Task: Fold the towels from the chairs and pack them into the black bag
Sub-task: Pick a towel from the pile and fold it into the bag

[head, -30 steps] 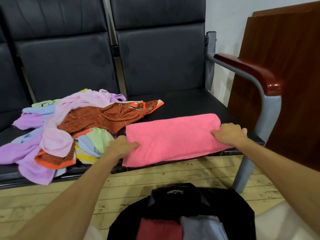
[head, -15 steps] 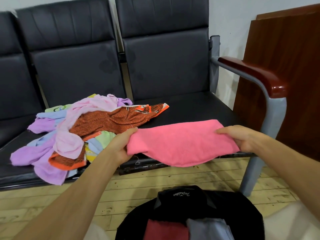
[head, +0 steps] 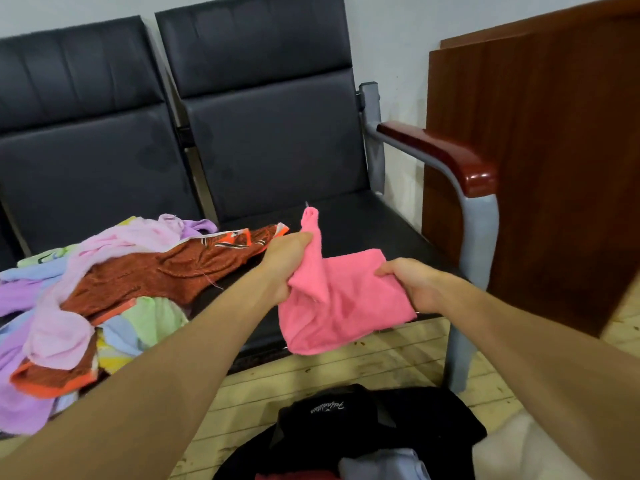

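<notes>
A folded pink towel (head: 341, 306) hangs in the air above the front edge of the right chair seat (head: 367, 223). My left hand (head: 285, 263) grips its left end, with a corner sticking up past my thumb. My right hand (head: 410, 284) grips its right end. The two hands are close together and the towel sags doubled between them. A pile of unfolded towels (head: 104, 289), purple, light pink, rust-orange, green and blue, lies on the left chair seat. The black bag (head: 381, 424) stands open on the floor below, with a red and a grey towel inside.
The chairs are black padded seats with a grey metal frame and a red-brown armrest (head: 446, 157) on the right. A dark wooden panel (head: 540, 168) stands right of the armrest. The floor (head: 346, 368) is pale wooden boards.
The pink towel was lying flat on the seat, then both hands lifted it. They have since come together, doubling the towel over. The view has tilted up.
</notes>
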`<state>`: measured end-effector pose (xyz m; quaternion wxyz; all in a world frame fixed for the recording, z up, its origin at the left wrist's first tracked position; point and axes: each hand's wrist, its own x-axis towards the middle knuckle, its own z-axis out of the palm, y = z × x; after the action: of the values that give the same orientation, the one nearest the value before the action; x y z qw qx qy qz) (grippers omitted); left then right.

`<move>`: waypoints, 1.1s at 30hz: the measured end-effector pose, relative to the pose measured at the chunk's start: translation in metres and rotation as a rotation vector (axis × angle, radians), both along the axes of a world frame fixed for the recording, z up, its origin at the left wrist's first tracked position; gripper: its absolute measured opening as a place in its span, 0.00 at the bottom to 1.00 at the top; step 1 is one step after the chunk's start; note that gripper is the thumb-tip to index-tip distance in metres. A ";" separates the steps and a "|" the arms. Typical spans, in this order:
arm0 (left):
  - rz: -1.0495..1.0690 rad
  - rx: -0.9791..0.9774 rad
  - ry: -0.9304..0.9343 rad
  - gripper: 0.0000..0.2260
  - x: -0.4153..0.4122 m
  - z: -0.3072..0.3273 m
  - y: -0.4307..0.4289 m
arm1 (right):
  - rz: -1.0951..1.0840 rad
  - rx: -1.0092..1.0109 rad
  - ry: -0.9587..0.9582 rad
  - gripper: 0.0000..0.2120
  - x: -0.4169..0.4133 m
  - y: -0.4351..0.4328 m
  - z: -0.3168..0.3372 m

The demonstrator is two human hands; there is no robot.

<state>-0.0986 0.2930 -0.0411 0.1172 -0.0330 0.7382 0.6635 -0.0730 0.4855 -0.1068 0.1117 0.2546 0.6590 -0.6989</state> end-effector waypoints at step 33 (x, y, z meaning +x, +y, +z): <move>-0.007 0.049 0.084 0.08 0.060 -0.060 -0.065 | 0.107 0.641 0.540 0.11 0.024 -0.072 0.026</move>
<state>-0.0389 0.2284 -0.1010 0.0895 0.0003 0.7262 0.6816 -0.0486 0.4132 -0.0810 -0.1136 0.0497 0.8609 -0.4935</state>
